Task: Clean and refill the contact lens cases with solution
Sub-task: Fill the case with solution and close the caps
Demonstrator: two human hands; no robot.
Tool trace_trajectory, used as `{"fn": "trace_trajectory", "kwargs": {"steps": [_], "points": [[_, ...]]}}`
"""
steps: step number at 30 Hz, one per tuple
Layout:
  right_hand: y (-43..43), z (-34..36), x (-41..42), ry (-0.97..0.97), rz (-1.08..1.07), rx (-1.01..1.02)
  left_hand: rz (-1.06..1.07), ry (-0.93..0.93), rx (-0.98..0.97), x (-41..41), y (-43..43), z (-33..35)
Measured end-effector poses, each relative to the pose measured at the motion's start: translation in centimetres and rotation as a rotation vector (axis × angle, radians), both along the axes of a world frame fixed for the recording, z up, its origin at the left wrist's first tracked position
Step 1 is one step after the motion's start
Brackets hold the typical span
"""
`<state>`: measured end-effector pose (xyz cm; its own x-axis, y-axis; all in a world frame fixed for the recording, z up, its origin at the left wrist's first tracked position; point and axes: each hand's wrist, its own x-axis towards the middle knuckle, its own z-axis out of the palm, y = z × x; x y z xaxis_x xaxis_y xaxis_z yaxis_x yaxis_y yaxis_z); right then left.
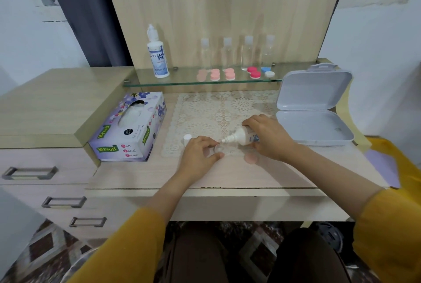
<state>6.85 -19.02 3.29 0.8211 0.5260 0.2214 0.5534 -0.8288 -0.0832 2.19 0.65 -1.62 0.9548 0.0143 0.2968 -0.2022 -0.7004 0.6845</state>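
Gripping a tilted white solution bottle [242, 137], right hand [270, 138] — left hand [199, 157] pinching clear lens case [219, 148].

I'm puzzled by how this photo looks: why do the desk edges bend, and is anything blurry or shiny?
Head view: the wide-angle lens bows the desk and drawers; light is soft, shadows faint; no strong glare on the glass shelf; the clear bottles look hazy; the right edge is smeared.

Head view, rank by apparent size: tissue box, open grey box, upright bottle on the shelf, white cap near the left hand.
1. Tissue box and open grey box: look about alike, not ranked.
2. Upright bottle, though it stands farther back.
3. White cap, clearly smallest.
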Motion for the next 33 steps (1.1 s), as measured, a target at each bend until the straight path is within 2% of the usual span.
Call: {"fn": "trace_trajectory", "kwargs": {"steps": [18,33], "points": [[0.7,2.1,0.5,-0.092,0.148,-0.130,0.009,-0.010,0.025,0.2,0.2,-0.3],[1.2,3.6,0.2,-0.072,0.150,-0.229,0.003,-0.003,0.014,0.1,0.2,-0.2]]}}
